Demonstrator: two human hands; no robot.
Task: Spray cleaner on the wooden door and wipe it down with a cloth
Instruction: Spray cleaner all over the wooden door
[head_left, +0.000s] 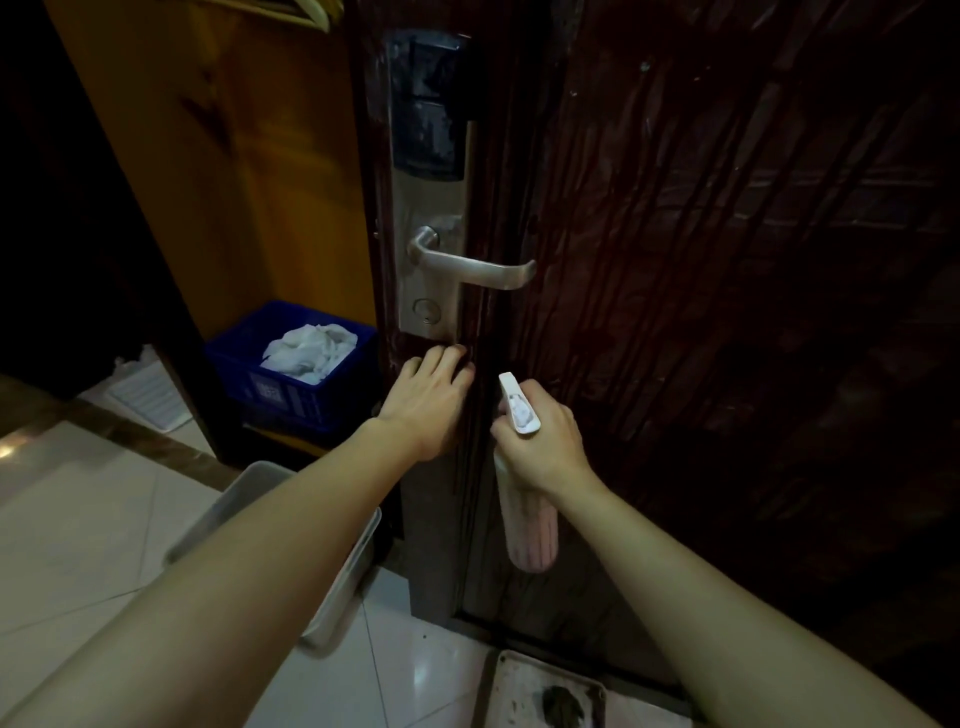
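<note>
The dark red-brown wooden door (701, 260) fills the right side, wet with streaks running down it. My right hand (545, 441) grips a white and pink spray bottle (527, 519), its nozzle pointing up and left, close to the door. My left hand (431, 400) curls around the door's edge just below the metal lock plate (426, 280) and lever handle (478, 270). A white cloth (309, 351) lies crumpled in a blue crate (249, 358) on the floor to the left.
A yellow wooden cabinet panel (234, 156) stands behind the crate. A grey tray (337, 582) leans on the floor under my left arm. Another tray with a dark lump (524, 691) lies at the door's foot. White floor tiles (78, 519) spread left.
</note>
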